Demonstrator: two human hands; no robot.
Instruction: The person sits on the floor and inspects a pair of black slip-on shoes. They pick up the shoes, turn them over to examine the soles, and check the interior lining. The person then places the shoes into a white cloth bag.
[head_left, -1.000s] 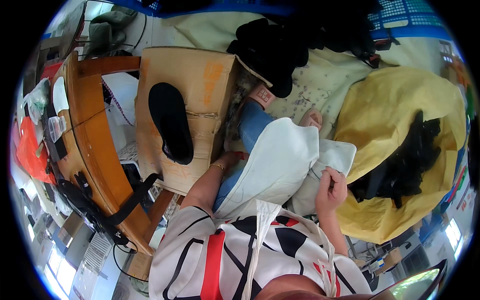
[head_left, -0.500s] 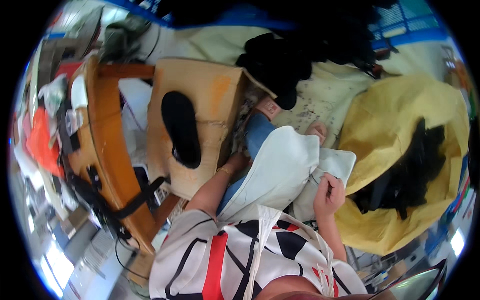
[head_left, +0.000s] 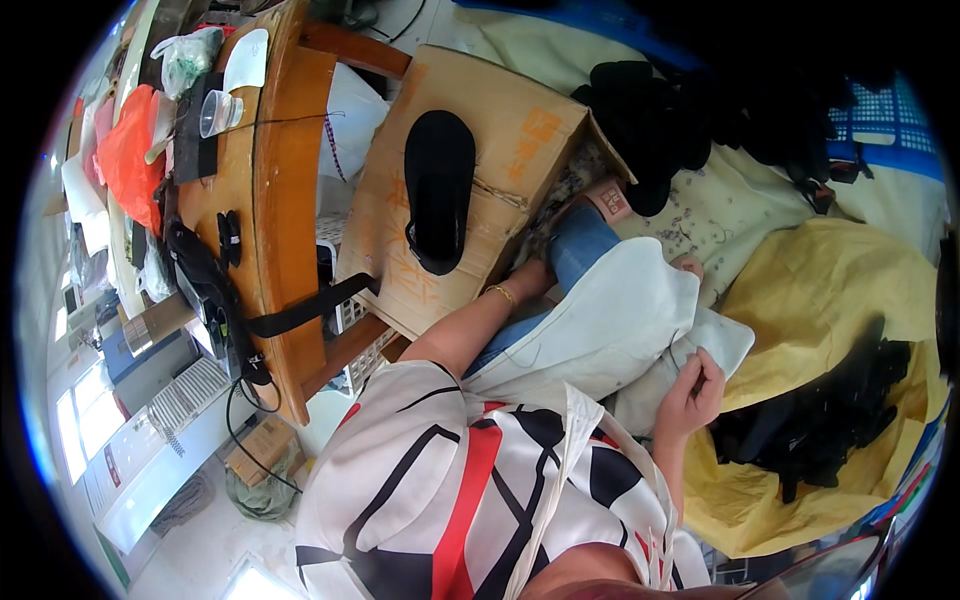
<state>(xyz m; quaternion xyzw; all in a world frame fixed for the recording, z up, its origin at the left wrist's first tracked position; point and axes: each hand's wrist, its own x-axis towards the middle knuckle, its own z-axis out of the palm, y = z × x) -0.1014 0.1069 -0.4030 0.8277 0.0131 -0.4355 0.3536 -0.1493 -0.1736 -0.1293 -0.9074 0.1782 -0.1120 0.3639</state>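
My left hand (head_left: 531, 279), a yellow bracelet at its wrist, reaches down between the cardboard box (head_left: 410, 290) and my blue-trousered leg (head_left: 585, 247). Its fingers are out of sight there, so any hold is hidden. A black slip-on shoe (head_left: 440, 185) lies on top of the box, its opening facing up. My right hand (head_left: 692, 393) is closed, fingers curled in, over the pale apron (head_left: 610, 310) across my lap. What its fingertips hold, if anything, is too small to make out. A thin dark line, perhaps a thread, shows on the cloth beside it.
At right stands a wide yellow sack (head_left: 800, 270) holding black pieces (head_left: 830, 420). Black items (head_left: 645, 120) pile up beyond the box near a blue crate (head_left: 890, 130). To the left is a wooden bench (head_left: 290, 200) with a plastic cup (head_left: 220, 113) and a black strap (head_left: 310, 305).
The whole view has swung, so the box, shoe and sack sit farther right in the picture. Both hands keep nearly the same places against the box and apron.
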